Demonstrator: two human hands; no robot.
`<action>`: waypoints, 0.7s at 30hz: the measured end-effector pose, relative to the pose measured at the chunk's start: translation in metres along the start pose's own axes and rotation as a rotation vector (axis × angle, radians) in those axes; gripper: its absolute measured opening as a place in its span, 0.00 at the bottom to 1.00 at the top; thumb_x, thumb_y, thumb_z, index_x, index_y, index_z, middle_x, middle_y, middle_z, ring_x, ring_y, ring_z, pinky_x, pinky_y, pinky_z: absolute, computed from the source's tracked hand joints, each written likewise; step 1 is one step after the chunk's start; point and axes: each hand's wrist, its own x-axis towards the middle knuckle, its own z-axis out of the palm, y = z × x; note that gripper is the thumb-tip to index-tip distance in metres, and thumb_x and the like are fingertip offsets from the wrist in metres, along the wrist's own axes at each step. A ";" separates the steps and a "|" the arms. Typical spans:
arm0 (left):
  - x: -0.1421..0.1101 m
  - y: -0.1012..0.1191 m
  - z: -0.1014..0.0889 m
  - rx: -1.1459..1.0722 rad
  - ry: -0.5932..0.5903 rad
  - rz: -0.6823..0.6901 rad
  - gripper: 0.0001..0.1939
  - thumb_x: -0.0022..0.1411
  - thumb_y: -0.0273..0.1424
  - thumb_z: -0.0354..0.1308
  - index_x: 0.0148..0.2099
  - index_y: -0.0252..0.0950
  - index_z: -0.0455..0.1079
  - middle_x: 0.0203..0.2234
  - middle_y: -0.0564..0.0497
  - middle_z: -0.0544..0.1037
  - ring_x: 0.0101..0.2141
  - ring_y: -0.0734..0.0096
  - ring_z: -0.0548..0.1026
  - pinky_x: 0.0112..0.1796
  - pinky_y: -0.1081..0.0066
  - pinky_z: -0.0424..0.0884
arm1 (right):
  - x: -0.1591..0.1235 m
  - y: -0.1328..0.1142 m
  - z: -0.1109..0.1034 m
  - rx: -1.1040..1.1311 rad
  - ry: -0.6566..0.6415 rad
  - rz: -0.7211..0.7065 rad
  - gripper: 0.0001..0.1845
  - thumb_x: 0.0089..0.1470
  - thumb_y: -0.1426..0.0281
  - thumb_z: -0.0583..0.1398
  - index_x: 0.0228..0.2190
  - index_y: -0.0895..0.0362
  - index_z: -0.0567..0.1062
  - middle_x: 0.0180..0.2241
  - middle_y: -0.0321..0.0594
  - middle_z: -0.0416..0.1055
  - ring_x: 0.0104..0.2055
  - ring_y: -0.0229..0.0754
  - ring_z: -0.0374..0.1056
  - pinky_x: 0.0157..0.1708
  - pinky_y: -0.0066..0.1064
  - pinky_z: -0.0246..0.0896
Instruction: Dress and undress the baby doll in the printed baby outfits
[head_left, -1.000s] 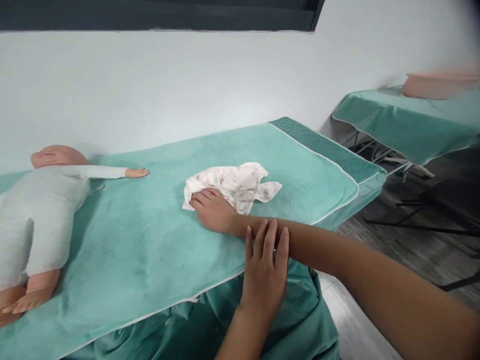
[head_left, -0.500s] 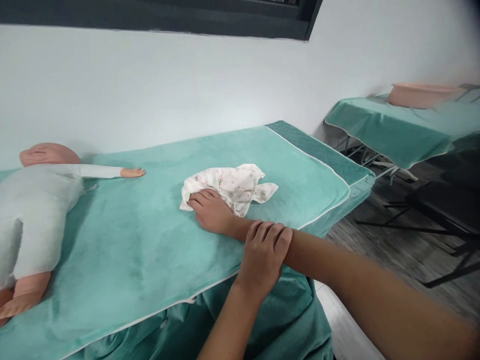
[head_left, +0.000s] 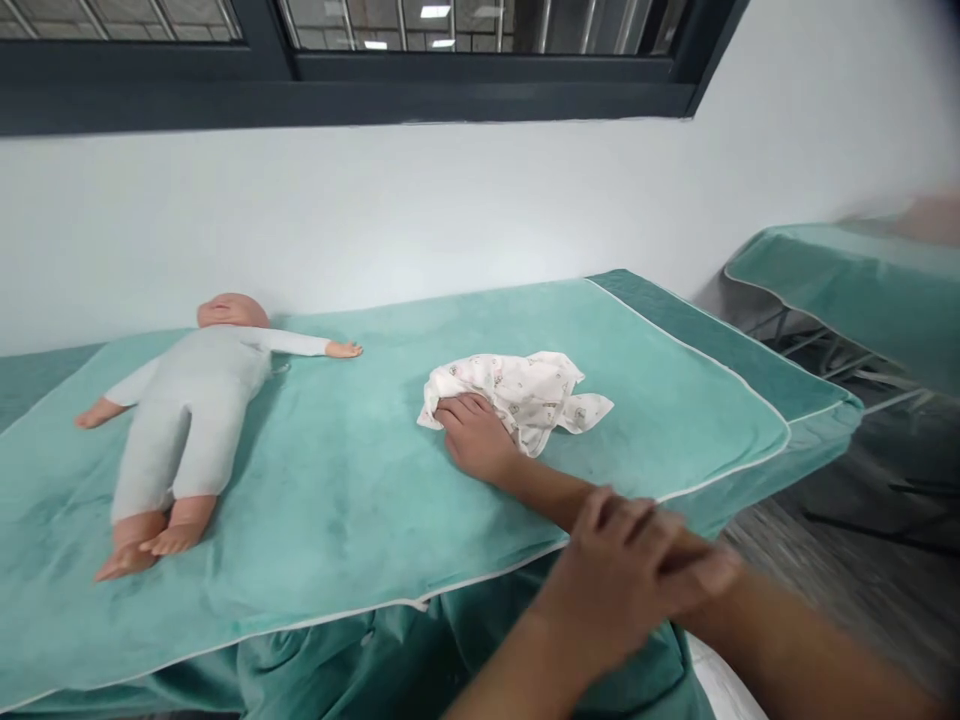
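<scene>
A crumpled white baby garment [head_left: 517,385] with a small print lies on the green sheet. My right hand [head_left: 476,435] is at its near left side, fingers curled into the fabric, with the fingertips hidden. Across my right forearm lies my left hand [head_left: 630,560], its fingers wrapped over the top and slightly blurred. To the left, a baby doll [head_left: 199,400] in a white bodysuit rests on its back, head toward the wall and one arm stretched toward the garment.
The green sheet [head_left: 337,540] covers the table, its white-piped edge near me. A dark-framed window [head_left: 375,95] is above the white wall. At right stands another table with a green cover [head_left: 840,290], and a blurred pinkish basin [head_left: 930,220] sits on it.
My view has swung left and up, so the whole doll and more window show. My left hand has slid up my right forearm toward the elbow. My right hand remains at the garment.
</scene>
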 end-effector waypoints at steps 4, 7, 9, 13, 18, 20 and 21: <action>-0.020 -0.072 -0.010 0.080 -0.232 -0.173 0.24 0.62 0.23 0.55 0.60 0.38 0.64 0.46 0.45 0.75 0.47 0.61 0.72 0.54 0.59 0.65 | 0.003 -0.001 0.005 -0.067 -0.020 -0.013 0.16 0.57 0.77 0.54 0.47 0.58 0.73 0.50 0.49 0.71 0.51 0.53 0.62 0.56 0.47 0.52; -0.022 -0.100 -0.024 0.112 -0.283 -0.188 0.21 0.58 0.21 0.55 0.54 0.34 0.65 0.42 0.46 0.75 0.45 0.62 0.72 0.51 0.62 0.66 | 0.008 -0.003 0.011 -0.151 -0.047 -0.028 0.17 0.60 0.78 0.51 0.48 0.59 0.72 0.50 0.52 0.71 0.52 0.54 0.62 0.57 0.49 0.52; -0.019 -0.105 -0.032 0.151 -0.283 -0.127 0.22 0.58 0.20 0.54 0.55 0.36 0.64 0.41 0.46 0.74 0.43 0.62 0.72 0.49 0.61 0.65 | 0.010 -0.004 0.013 -0.186 -0.067 -0.043 0.17 0.60 0.78 0.52 0.49 0.60 0.71 0.51 0.54 0.70 0.54 0.55 0.61 0.58 0.51 0.51; -0.014 -0.098 -0.034 0.227 -0.291 -0.060 0.20 0.57 0.20 0.54 0.53 0.36 0.65 0.39 0.46 0.73 0.39 0.62 0.72 0.44 0.61 0.66 | 0.008 -0.007 0.019 -0.182 -0.067 -0.037 0.17 0.59 0.78 0.54 0.50 0.60 0.71 0.52 0.53 0.70 0.56 0.53 0.61 0.61 0.51 0.49; -0.015 -0.095 -0.024 0.215 -0.371 -0.062 0.14 0.62 0.23 0.51 0.50 0.35 0.66 0.35 0.46 0.74 0.36 0.61 0.73 0.41 0.61 0.66 | -0.004 -0.008 0.031 -0.096 0.042 0.055 0.20 0.60 0.80 0.52 0.52 0.58 0.70 0.56 0.47 0.70 0.60 0.48 0.61 0.66 0.47 0.46; -0.015 -0.101 -0.027 0.181 -0.396 -0.064 0.15 0.64 0.25 0.50 0.52 0.36 0.66 0.37 0.45 0.74 0.37 0.61 0.73 0.42 0.61 0.66 | -0.008 -0.005 0.038 -0.045 0.061 0.064 0.22 0.60 0.79 0.52 0.55 0.58 0.69 0.58 0.48 0.69 0.62 0.49 0.60 0.67 0.47 0.45; -0.015 -0.106 -0.031 0.159 -0.403 -0.063 0.17 0.64 0.25 0.50 0.55 0.37 0.65 0.39 0.45 0.75 0.38 0.61 0.73 0.43 0.61 0.66 | -0.009 -0.004 0.042 -0.028 0.063 0.063 0.23 0.60 0.79 0.52 0.56 0.58 0.68 0.58 0.48 0.68 0.62 0.49 0.60 0.67 0.47 0.45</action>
